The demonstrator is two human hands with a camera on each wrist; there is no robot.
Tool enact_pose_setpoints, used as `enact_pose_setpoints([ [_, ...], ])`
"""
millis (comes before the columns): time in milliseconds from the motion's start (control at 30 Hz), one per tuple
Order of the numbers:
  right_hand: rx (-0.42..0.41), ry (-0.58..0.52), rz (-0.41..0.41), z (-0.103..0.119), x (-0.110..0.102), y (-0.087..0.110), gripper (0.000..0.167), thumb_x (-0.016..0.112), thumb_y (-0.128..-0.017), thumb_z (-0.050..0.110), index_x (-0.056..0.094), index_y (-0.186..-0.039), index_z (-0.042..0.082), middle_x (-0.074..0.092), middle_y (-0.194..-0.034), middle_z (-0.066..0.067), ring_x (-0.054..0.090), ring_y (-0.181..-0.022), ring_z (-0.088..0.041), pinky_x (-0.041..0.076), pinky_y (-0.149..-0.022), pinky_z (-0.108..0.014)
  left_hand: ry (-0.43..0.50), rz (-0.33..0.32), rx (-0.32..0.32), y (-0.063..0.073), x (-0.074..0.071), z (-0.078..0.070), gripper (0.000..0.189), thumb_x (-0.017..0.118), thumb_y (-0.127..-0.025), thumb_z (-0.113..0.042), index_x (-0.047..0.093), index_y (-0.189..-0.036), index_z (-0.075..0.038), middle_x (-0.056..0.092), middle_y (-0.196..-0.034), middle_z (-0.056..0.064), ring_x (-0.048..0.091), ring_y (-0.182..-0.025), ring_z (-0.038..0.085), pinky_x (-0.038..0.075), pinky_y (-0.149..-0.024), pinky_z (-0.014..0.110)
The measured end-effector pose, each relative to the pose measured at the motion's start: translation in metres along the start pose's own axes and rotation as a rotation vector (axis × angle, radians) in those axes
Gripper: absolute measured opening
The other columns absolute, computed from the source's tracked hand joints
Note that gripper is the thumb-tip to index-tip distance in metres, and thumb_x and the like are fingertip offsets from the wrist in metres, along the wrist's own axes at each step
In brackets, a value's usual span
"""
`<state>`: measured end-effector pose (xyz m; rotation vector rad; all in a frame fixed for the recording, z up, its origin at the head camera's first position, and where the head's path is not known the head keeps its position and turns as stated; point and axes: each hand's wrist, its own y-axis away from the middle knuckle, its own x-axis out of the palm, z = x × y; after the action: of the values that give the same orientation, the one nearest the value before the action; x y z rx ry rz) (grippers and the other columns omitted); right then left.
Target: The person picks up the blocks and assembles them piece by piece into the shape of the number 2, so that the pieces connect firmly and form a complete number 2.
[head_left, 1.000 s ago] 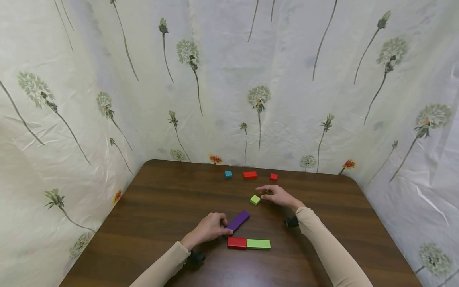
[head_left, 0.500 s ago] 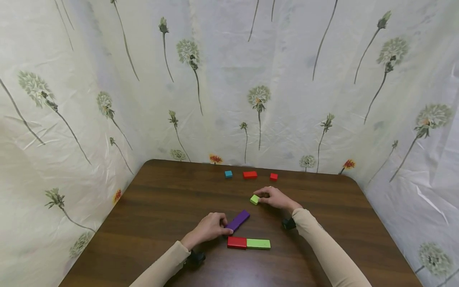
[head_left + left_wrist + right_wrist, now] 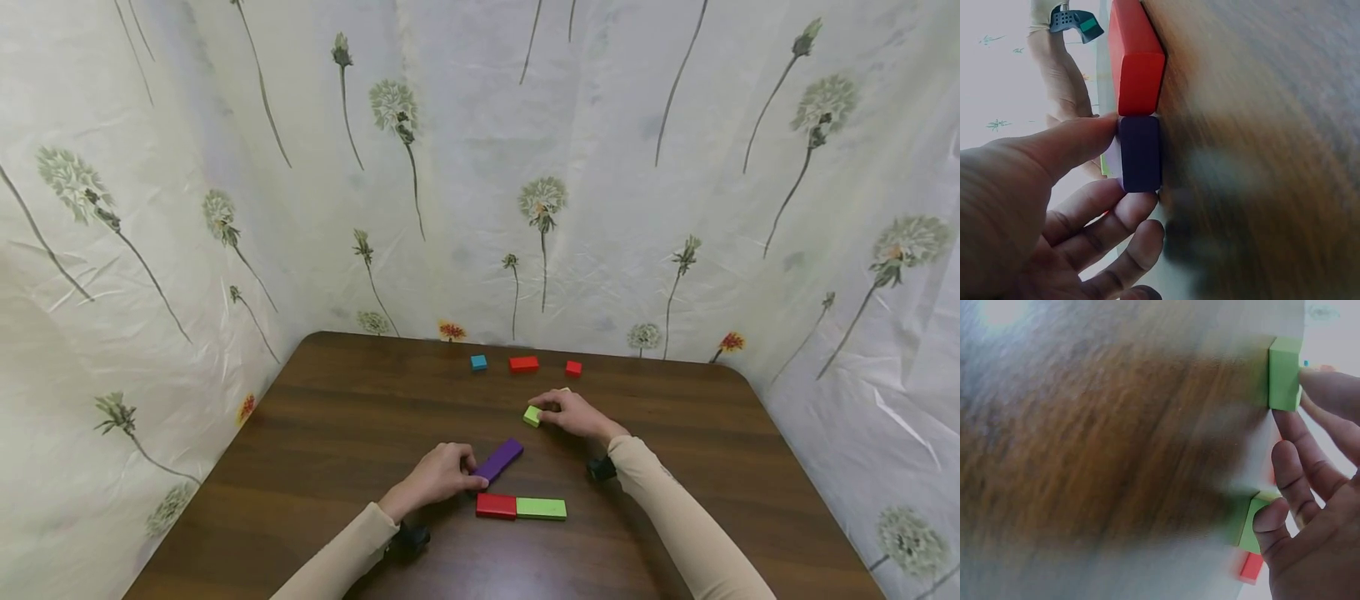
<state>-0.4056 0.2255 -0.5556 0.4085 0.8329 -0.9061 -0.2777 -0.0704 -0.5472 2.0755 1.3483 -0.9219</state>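
Purple block (image 3: 502, 457): mid-table, long axis 8 to 2 o'clock; near end pinched between thumb and fingers of left hand (image 3: 435, 477). Small green block (image 3: 530, 416): at 1 o'clock from purple, pinched by right hand (image 3: 576, 414). Second green block (image 3: 1250, 526): partly hidden by right hand. Red block (image 3: 496, 506), 6 o'clock, abutting long green block (image 3: 542, 508), 5 o'clock. Far row, about 12 to 1 o'clock: blue block (image 3: 478, 362), red bar (image 3: 523, 364), red cube (image 3: 573, 368).
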Motion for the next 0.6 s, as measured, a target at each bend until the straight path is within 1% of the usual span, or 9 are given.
enact_pose_setpoints([
  [167, 0.008, -0.023, 0.015, 0.0053, -0.0016, 0.0024, 0.031, 0.061, -0.095, 0.019, 0.064, -0.125, 0.011, 0.065, -0.119, -0.006, 0.057, -0.107, -0.021, 0.045, -0.089, -0.04, 0.001, -0.002, 0.009, -0.0001, 0.0, 0.0005, 0.028, 0.077, -0.08, -0.039, 0.065, -0.085, -0.014, 0.056, -0.072, -0.006, 0.047, -0.059, 0.007, 0.037, -0.052, 0.023],
  [433, -0.017, -0.05, 0.041, 0.0067, -0.0023, 0.0061, 0.03, 0.06, -0.096, 0.019, 0.065, -0.124, 0.013, 0.064, -0.124, -0.006, 0.055, -0.12, -0.028, 0.043, -0.097, -0.047, 0.01, -0.002, 0.009, -0.0005, 0.0004, 0.0005, 0.026, 0.077, -0.08, -0.038, 0.064, -0.083, -0.016, 0.056, -0.071, -0.006, 0.047, -0.058, 0.007, 0.037, -0.051, 0.022],
  [600, -0.03, -0.062, 0.053, 0.0078, -0.0021, 0.0072, 0.03, 0.061, -0.095, 0.019, 0.065, -0.124, 0.012, 0.064, -0.124, -0.006, 0.055, -0.12, -0.029, 0.043, -0.098, -0.048, 0.005, 0.001, 0.005, -0.0007, 0.0003, 0.0001, 0.027, 0.077, -0.08, -0.038, 0.064, -0.083, -0.016, 0.056, -0.071, -0.006, 0.047, -0.059, 0.007, 0.037, -0.051, 0.023],
])
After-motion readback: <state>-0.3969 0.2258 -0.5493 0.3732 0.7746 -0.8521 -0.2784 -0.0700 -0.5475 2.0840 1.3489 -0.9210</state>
